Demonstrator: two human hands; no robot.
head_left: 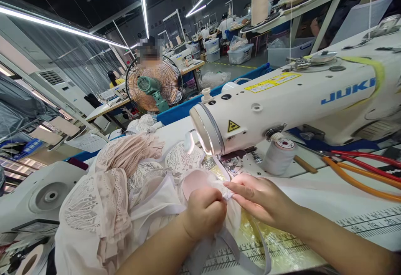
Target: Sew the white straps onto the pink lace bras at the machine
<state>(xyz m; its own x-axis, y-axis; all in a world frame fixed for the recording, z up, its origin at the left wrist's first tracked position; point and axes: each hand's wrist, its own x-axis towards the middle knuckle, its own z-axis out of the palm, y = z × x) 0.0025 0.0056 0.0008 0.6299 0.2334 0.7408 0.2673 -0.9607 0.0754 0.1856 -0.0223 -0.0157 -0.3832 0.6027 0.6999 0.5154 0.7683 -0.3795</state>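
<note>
My left hand (pixel 204 213) is closed in a fist around a pale pink lace garment piece (pixel 200 180) with white elastic tape (pixel 232 248) trailing from it. My right hand (pixel 261 198) pinches the same fabric with thumb and fingers pressed together, just in front of the needle area of a white sewing machine (pixel 291 95). The two hands touch at the fabric's edge. A heap of pink and white lace pieces (pixel 125 183) lies to the left of my hands.
A white thread spool (pixel 278 156) stands under the machine arm. Orange and red handled tools (pixel 360 170) lie at the right. A ruler strip (pixel 369 220) runs along the table's front. A standing fan (pixel 153 85) and a person sit behind; more workstations stand farther back.
</note>
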